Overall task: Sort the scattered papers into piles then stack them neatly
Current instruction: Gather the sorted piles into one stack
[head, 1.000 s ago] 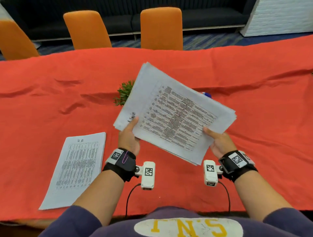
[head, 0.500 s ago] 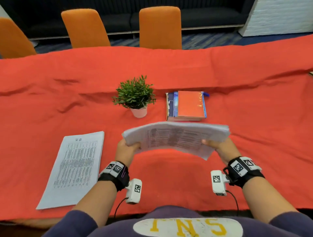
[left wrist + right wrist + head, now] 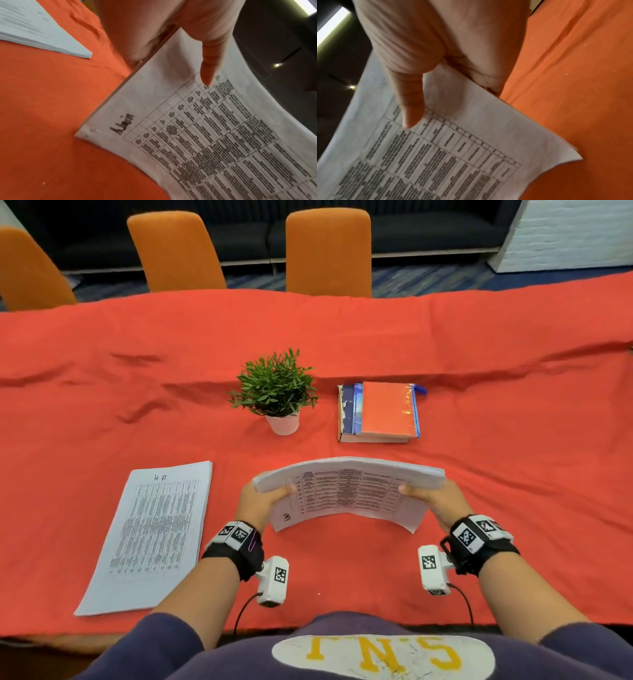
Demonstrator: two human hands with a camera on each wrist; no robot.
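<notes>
Red cloth [image 3: 513, 474] covered the table in the head view; left hand [image 3: 255, 505] and right hand [image 3: 442, 503] gripped a bowed paper stack [image 3: 349, 491] by its ends, lower edge on the cloth, an HR pile [image 3: 154, 535] lying well left. Left wrist: thumb [image 3: 211, 63] pressed on the sheet, fingers hidden beneath. Right wrist: thumb [image 3: 411, 108] on top likewise.

far: three orange chairs [image 3: 328, 251] | behind them: dark sofa [image 3: 411, 231] | floor: blue patterned carpet [image 3: 428, 277] | far right: white brick wall [image 3: 565, 231]
</notes>
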